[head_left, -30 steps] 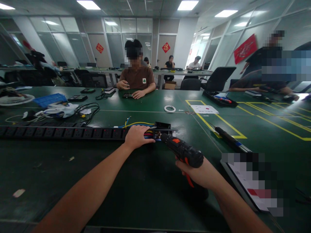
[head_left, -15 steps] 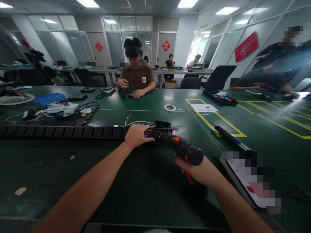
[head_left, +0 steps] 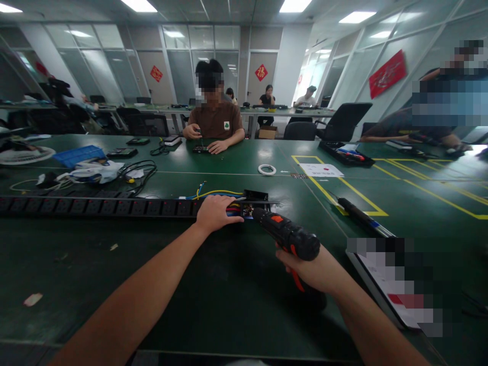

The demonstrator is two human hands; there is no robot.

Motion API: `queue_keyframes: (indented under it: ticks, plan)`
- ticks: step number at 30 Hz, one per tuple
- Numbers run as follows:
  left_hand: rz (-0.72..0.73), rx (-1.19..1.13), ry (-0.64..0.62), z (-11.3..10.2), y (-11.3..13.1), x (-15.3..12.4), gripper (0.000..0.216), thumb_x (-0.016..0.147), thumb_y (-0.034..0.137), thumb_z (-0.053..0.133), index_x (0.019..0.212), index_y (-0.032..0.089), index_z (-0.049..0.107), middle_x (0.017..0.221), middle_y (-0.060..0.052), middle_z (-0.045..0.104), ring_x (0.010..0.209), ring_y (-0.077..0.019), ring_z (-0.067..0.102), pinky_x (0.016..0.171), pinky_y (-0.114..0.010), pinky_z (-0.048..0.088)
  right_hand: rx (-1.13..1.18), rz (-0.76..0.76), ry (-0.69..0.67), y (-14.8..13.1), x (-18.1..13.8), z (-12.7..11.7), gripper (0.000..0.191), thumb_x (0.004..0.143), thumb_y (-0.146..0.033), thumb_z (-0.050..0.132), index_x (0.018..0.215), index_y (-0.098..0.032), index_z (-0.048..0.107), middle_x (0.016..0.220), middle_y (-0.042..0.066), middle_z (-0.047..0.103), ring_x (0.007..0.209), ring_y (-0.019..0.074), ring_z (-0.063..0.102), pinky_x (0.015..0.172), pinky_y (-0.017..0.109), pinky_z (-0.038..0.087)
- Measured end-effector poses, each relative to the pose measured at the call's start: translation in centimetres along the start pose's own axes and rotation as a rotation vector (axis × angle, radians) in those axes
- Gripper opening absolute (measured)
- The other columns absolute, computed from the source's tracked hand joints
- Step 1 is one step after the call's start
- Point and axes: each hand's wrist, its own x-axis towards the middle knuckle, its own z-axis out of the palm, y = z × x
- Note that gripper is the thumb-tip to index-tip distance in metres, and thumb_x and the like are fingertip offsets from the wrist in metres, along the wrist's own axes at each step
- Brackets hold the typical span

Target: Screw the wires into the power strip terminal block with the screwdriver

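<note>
A long black power strip [head_left: 124,207] with a row of sockets lies across the table on the left. My left hand [head_left: 214,213] is closed over it near its right end, thumb pointing right. Coloured wires and metal parts show in the opened end [head_left: 247,210] beside my thumb. Blue and yellow wires [head_left: 219,192] run along the strip's far side. In my right hand [head_left: 310,267] is a black and orange cordless drill [head_left: 287,231], my fingers wrapped round its handle. Its nose points left at the opened end; whether the bit touches anything there is hidden.
A soldering iron [head_left: 362,216] and a tablet-like slab [head_left: 385,290] lie to the right. Further back are a white ring [head_left: 267,170], a black tray [head_left: 346,153], a blue basket [head_left: 79,156] and tangled cables [head_left: 141,170]. A person [head_left: 215,119] works across the table.
Both hands, the drill and the power strip look almost unmoved; the drill's nose sits very slightly differently at the opened end. The person at the far right has shifted a little.
</note>
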Motion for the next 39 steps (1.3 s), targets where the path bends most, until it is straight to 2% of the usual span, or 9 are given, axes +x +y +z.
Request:
queue_keyframes:
  ticks: [7,17,31,39]
  plan:
    - [0.0,0.001,-0.003,-0.17,0.12,0.03,0.083,0.088,0.085,0.071,0.138,0.019,0.077,0.137,-0.015,0.078,0.126,-0.0386,0.072,0.112,-0.052,0.051,-0.038,-0.011,0.018,0.09,0.24,0.08,0.013,0.083,-0.029,0.07,0.093,-0.021,0.068,0.069,0.0,0.071,0.065,0.0208,0.07,0.062,0.031,0.053]
    - [0.015,-0.003,0.019,-0.02,0.03,-0.01,0.08,0.087,0.082,0.075,0.136,0.019,0.077,0.135,-0.013,0.079,0.123,-0.0369,0.073,0.109,-0.051,0.052,0.016,0.028,0.025,0.17,0.07,0.14,0.022,0.08,-0.027,0.073,0.1,-0.02,0.07,0.065,-0.001,0.07,0.061,0.0198,0.069,0.059,0.029,0.053]
    - [0.014,0.0,0.015,0.11,-0.06,0.02,0.083,0.088,0.085,0.071,0.137,0.018,0.077,0.136,-0.015,0.079,0.124,-0.0382,0.073,0.109,-0.052,0.051,-0.036,-0.029,0.039,0.15,0.1,0.13,0.013,0.081,-0.03,0.07,0.09,-0.021,0.068,0.068,0.001,0.07,0.064,0.0209,0.07,0.061,0.031,0.052]
    - [0.014,0.009,0.016,0.03,-0.01,-0.03,0.085,0.088,0.086,0.07,0.137,0.017,0.077,0.136,-0.015,0.079,0.123,-0.0388,0.073,0.108,-0.053,0.052,-0.03,0.0,0.029,0.45,0.2,0.21,0.016,0.081,-0.031,0.071,0.093,-0.02,0.069,0.069,0.0,0.07,0.064,0.0207,0.07,0.061,0.031,0.053]
